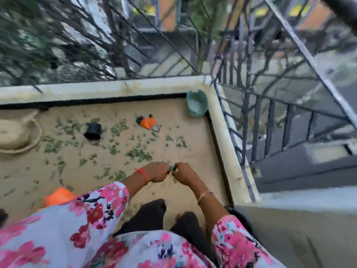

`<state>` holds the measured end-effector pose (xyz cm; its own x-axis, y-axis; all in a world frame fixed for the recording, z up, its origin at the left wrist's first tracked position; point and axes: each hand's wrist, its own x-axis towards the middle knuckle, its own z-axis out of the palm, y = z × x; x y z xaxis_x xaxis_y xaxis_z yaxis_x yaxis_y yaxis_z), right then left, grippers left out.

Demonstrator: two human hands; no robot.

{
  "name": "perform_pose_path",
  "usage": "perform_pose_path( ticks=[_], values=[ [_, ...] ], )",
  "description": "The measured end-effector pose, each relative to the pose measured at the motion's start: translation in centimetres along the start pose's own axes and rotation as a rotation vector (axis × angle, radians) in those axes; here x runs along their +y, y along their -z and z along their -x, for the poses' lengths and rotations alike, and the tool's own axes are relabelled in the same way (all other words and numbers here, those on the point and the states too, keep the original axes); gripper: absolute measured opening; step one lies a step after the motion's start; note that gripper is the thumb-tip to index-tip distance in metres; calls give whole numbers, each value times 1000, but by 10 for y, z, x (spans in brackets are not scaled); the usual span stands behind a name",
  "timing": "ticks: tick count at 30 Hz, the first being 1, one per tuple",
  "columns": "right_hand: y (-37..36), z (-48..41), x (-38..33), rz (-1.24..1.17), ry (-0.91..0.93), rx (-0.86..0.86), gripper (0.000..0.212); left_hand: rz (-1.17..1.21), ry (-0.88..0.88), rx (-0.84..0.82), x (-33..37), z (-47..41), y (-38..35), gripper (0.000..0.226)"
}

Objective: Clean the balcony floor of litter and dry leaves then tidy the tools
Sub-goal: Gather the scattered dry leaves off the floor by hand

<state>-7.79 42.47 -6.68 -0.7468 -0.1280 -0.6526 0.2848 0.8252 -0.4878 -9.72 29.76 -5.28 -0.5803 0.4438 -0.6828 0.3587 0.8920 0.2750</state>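
— While we look down on the balcony floor [193, 157], what lies at nine o'clock?
— A beige basin [13, 134], at the frame's left edge. At eight o'clock, an orange shape [58, 197] is half hidden by our floral sleeve [87, 215].
— And the litter?
— Dry leaves [139, 153] are strewn across the middle of the floor. Among them a black pot [93, 131] lies on its side at eleven o'clock from our hands, with an orange glove [147, 122] at twelve.
— The hands?
— Our left hand [157, 172] and right hand [183, 174] meet just below the frame's centre. Their fingers are curled, both pinching a small teal item [171, 168]; blur hides what it is. A teal bucket [197, 103] sits in the floor's far corner at one o'clock, below the black railing [245, 113].
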Motion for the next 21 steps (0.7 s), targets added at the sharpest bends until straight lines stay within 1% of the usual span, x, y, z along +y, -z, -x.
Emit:
perform_pose_path(
  ticks=[4,7,12,15,18,21],
  values=[
    [9,25,-64,102,266,27,28,225,137,231,-29,66,15,26],
    [8,46,-94,220,458,-17,31,418,273,439,-41,116,2,25],
    [-1,58,-139,376,663,-99,34,643,491,633,-60,176,-37,29],
    [-12,47,-167,484,702,-168,40,699,598,704,-76,196,-52,41],
    [-29,31,-199,577,711,-223,51,682,648,736,-99,212,-69,53],
    [-48,8,-232,659,714,-308,58,679,750,691,-135,219,-86,62]
  ],
)
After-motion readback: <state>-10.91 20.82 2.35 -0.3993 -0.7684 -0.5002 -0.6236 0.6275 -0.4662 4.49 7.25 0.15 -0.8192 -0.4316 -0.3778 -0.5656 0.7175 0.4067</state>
